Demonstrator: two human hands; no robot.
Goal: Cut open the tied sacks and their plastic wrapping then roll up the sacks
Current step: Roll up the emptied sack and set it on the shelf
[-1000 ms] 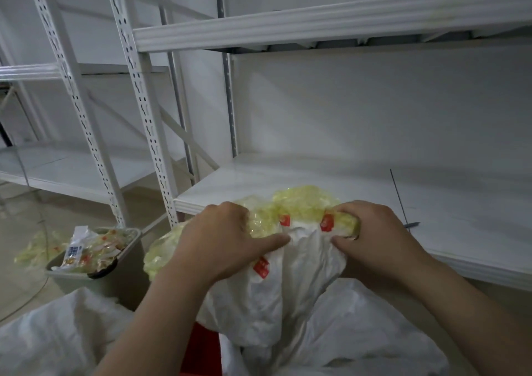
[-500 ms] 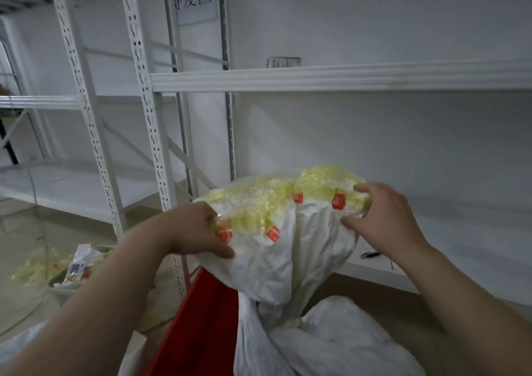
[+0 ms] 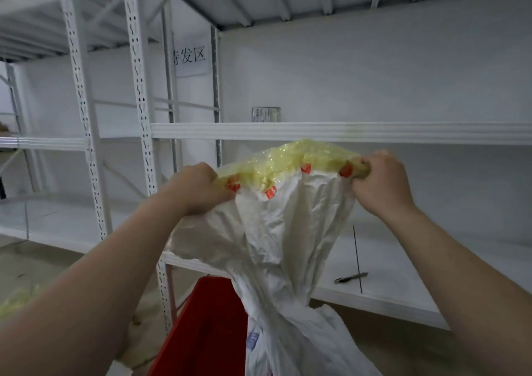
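I hold a white woven sack (image 3: 276,240) up in front of the shelving by its top edge. My left hand (image 3: 198,187) grips the top left corner and my right hand (image 3: 380,181) grips the top right corner. Yellowish plastic wrapping (image 3: 290,160) with small red labels bulges out of the sack's mouth between my hands. The sack hangs down, pinches narrow at mid-height and spreads again at the bottom of the view. A small knife (image 3: 351,278) lies on the lower shelf to the right of the sack.
White metal shelving (image 3: 345,132) fills the background, with a perforated upright (image 3: 141,111) left of the sack. A red crate (image 3: 207,326) stands below my left arm. A thin dark rod (image 3: 357,257) rests on the lower shelf. More yellowish plastic (image 3: 17,301) lies on the floor at left.
Both hands have raised the sack from waist height up to the middle shelf rail and pulled its top edge wide apart. The view has tilted upward with it.
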